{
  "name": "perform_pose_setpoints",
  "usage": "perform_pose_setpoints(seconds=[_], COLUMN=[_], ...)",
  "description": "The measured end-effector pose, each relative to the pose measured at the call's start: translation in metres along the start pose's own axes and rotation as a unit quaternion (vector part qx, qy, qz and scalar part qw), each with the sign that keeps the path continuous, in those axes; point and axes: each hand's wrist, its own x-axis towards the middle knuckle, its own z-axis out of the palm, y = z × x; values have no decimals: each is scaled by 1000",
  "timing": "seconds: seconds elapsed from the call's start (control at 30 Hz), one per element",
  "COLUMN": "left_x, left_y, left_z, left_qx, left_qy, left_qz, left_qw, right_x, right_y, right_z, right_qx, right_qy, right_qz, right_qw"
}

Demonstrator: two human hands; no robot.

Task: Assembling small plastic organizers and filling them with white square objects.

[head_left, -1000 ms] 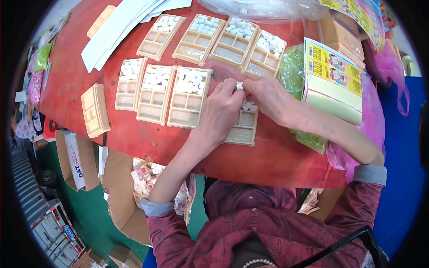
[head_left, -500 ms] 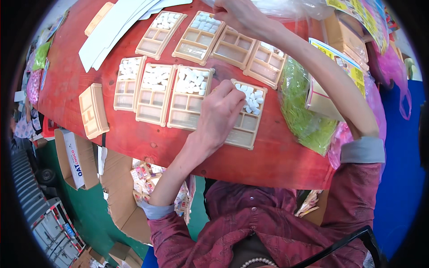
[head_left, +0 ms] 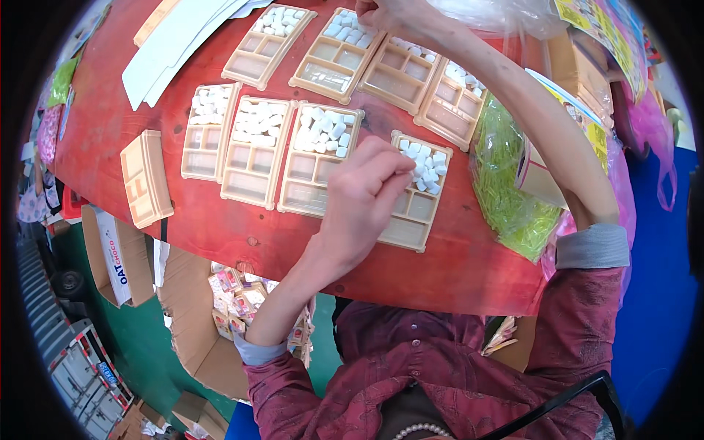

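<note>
Two bare hands work over beige plastic compartmented trays point(head_left: 247, 183) of small white blocks point(head_left: 258, 120) on a red table point(head_left: 447, 282).
The left hand point(head_left: 364, 194), fingertips bunched, covers part of the near row's rightmost tray point(head_left: 405, 233), toward the surface's near edge; the right hand point(head_left: 400, 16) is above the far row; a clear bag of green shreds point(head_left: 513, 194) lies by the right edge.
</note>
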Motion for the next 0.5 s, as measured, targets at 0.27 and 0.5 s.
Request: perform_pose_setpoints(seconds=[0.27,0.5], left_x=[68,165], left_y=[5,-71], left_z=[-39,-60], left_qx=[-32,81], left_qy=[111,58], left_qz=[-119,-34], left_qw=[986,994], right_x=[-12,-6], right_y=[9,5], right_z=[-14,-26], right_qx=[25,94], right_qy=[40,-19], right_qz=[-10,107], right_qw=[999,990])
